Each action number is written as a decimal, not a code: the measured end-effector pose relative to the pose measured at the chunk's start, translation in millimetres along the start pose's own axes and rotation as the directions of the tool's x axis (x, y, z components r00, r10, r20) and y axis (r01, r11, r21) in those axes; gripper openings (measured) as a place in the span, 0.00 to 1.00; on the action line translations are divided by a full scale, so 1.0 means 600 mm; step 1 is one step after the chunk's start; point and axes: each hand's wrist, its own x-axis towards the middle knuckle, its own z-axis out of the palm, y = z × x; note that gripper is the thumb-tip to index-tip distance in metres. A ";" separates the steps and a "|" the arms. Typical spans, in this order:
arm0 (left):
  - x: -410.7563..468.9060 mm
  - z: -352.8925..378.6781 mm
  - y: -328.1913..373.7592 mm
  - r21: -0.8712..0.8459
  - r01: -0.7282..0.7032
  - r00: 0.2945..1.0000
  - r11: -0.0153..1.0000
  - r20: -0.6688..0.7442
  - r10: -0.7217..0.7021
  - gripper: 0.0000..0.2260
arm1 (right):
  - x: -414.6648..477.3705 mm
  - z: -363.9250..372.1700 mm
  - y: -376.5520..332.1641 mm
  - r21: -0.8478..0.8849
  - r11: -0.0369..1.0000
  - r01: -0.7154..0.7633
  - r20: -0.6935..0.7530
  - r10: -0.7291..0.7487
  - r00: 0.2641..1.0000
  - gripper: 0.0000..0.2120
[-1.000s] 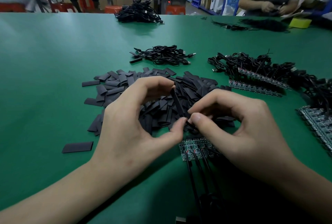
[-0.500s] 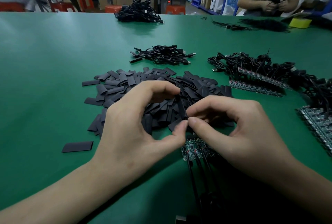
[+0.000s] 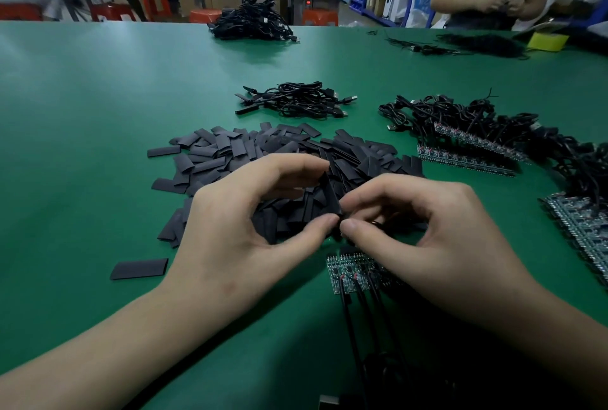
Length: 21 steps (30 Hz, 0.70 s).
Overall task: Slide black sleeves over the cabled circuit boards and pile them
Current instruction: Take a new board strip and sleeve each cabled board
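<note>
Green counter (image 3: 98,107) strewn with black sleeves (image 3: 230,153). Left hand (image 3: 237,232) and right hand (image 3: 427,235) both pinch one tilted sleeve (image 3: 331,194) above cabled circuit boards (image 3: 347,269).

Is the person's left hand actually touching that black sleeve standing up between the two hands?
Touching. The head view shows the left hand pinching the sleeve, with the forefinger tip at its upper end and the thumb tip at its lower end.

The right hand (image 3: 437,238) shifted left toward the left hand (image 3: 237,228), so that both thumb tips nearly met at frame centre. The flat black plastic sleeve (image 3: 330,194) pinched between them showed less exposed length. At the upper right, the second person's hands (image 3: 503,3) rose closer to the chest.
</note>
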 end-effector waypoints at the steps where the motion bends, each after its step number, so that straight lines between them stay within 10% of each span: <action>1: 0.000 0.000 0.001 0.028 -0.018 1.000 0.999 0.006 0.018 0.17 | 0.000 0.000 -0.001 -0.006 1.000 0.002 -0.002 -0.002 1.000 0.04; 12: -0.011 0.003 0.005 0.208 -0.087 0.996 0.974 0.018 0.085 0.14 | -0.002 0.006 -0.013 -0.071 0.995 0.067 0.001 -0.067 0.998 0.03; 21: -0.006 0.004 -0.004 0.010 -0.028 0.997 1.000 0.073 0.028 0.16 | -0.002 0.003 -0.007 -0.056 0.998 0.019 -0.052 -0.022 0.998 0.03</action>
